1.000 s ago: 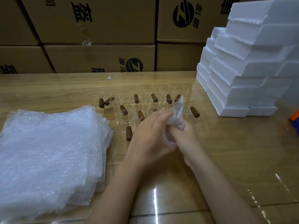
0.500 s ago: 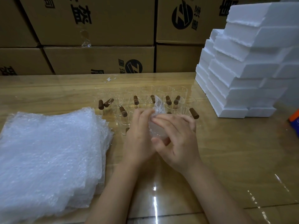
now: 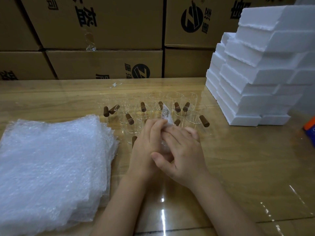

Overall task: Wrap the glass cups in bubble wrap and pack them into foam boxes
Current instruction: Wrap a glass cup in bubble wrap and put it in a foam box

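Hidden: the bubble-wrapped bundle [image 3: 165, 114] is mostly covered by both hands. Only a twisted tail of clear wrap above the fingers and a patch between the palms can be seen, and the cup inside cannot be made out.
Left hand: the left hand [image 3: 146, 143] is curled round the bundle from the left, and its fingertips are overlapped by the other hand.
Right hand: the right hand [image 3: 185, 157] is bent over the bundle from the right, with its fingers laid across it and its thumb stuck out toward the camera.
Cups: clear glass cups with brown cylindrical handles [image 3: 189, 101] are grouped on the glossy wooden table [image 3: 247, 167] just behind the hands. Their walls are nearly invisible, and several are blocked by the hands.
Wrap supply: a stack of clear bubble-wrap sheets [image 3: 51, 167] lies on the left and is cut off by the left and lower edges.
Boxes: white foam boxes [image 3: 255, 74] are stacked at the right and cut off by the frame.
Edge: an orange and blue object [image 3: 309, 126] is cropped at the right and cannot be identified.
Background: brown cardboard cartons [image 3: 102, 23] are stacked behind the table.
Change: half a second ago more of the bundle showed between the hands. The hands have since been brought together and the right fingers drawn over the left.
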`<state>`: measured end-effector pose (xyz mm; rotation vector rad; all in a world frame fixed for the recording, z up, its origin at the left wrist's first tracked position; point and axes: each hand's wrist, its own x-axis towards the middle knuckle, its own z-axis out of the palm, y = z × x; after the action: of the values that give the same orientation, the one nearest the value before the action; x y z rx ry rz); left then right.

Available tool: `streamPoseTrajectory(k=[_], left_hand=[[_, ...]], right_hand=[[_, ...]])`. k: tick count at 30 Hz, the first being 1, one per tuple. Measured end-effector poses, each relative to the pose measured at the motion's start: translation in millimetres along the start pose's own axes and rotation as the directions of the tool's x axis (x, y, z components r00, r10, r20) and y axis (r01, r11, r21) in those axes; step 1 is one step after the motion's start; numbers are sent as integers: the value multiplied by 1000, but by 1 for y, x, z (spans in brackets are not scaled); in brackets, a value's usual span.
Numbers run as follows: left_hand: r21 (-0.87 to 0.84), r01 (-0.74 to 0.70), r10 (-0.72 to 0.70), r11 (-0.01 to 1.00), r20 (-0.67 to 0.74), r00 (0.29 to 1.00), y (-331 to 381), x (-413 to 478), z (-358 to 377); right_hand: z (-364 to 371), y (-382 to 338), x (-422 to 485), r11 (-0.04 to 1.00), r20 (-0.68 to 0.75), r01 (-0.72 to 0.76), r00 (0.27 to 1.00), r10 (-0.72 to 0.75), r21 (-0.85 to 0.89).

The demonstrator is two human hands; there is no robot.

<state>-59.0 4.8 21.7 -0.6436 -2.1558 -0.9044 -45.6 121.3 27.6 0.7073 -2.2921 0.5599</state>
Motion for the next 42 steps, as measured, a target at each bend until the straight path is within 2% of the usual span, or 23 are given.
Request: streamPoseTrajectory(k=[5,7,11,13,18,23,26,28,31,34,38,40,42], left_hand=[[57,-56,53,997,62,997,0,-2,-3],[49,-53,50,997,68,996,-1,-4,-4],[-44,18,-18,999,-1,1000,-1,-1,-2],[-55,18,-19,998,-20,1000,-1,-1,-2],[-18,-18,17,1000,-31,999,1,-1,-2],[78,-56,53,995,38,998,-3,-3,-5],[89,-8,2,996,67,998,-4,-3,-7],[61,43,-46,997,54,997,-2,-4,-8],[34,66,-66,997,11,998,-2,-4,-8],[41,86,-87,995,12,996,-2,-2,-8],[12,184,-184,983,37,982,-6,-4,-8],[-41,288,-286,957,42,957,-5,-5,-8],[-114,379,-375,919,50,926,-4,-6,-8]], right_hand=[[2,3,0,1000,78,-5,997,6,-10],[2,2,0,1000,66,-6,998,5,9],[2,4,-3,997,-171,47,985,-35,62],[3,5,-3,997,-226,57,973,-45,44],[9,-1,-4,999,-136,27,990,-23,26],[10,2,-3,997,6,27,1000,-27,72],[13,2,-4,993,40,9,999,-13,118],[13,3,-5,992,-36,27,999,-22,123],[11,3,-6,999,-199,21,980,-13,37],[9,-2,-2,1000,-56,13,998,-15,-25],[0,-2,10,1000,146,21,989,-21,1],[-10,3,18,986,233,-47,972,9,158],[-28,12,28,909,300,-196,950,83,368]])
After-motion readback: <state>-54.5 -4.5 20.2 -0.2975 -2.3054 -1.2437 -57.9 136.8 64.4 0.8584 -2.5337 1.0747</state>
